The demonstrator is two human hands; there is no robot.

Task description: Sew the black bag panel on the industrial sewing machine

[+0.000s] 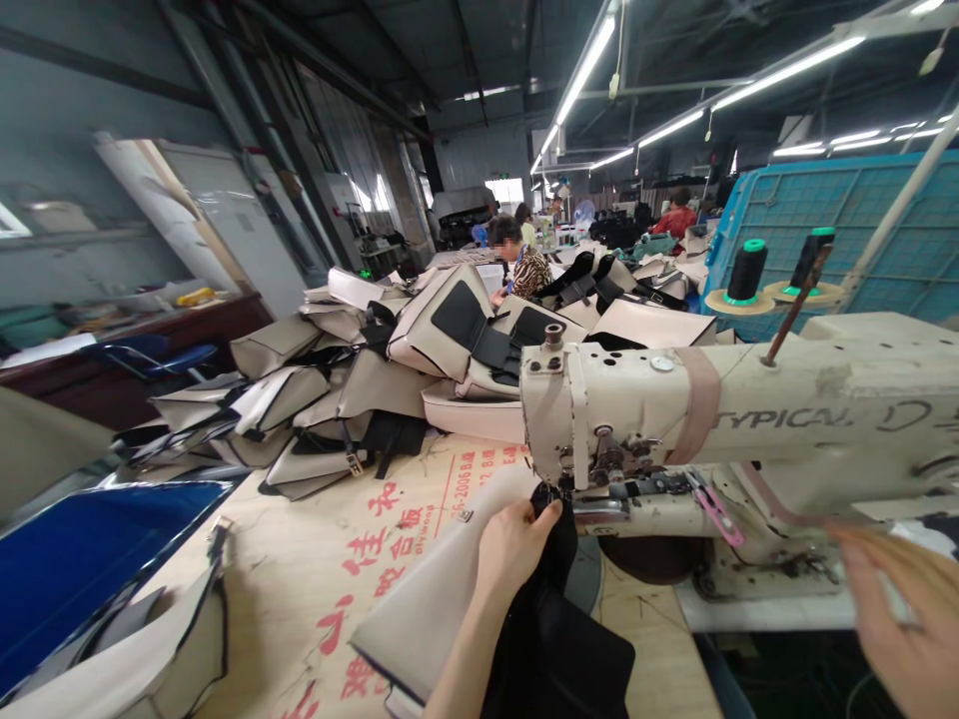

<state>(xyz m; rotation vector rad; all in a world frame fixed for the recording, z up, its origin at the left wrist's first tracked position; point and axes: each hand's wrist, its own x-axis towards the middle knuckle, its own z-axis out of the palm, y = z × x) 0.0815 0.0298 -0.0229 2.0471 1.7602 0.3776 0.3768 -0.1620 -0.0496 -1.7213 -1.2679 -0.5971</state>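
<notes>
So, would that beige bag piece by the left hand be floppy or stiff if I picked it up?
The beige piece is probably bendy, not limp: its panel lies broad and smooth. The black part may be floppier, since it drapes and folds beside the left hand. Lifting might meet a tug, because the black part runs up under the sewing machine.

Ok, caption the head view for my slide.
Left hand on a beige and black piece at the sewing machine; right hand blurred.
</notes>
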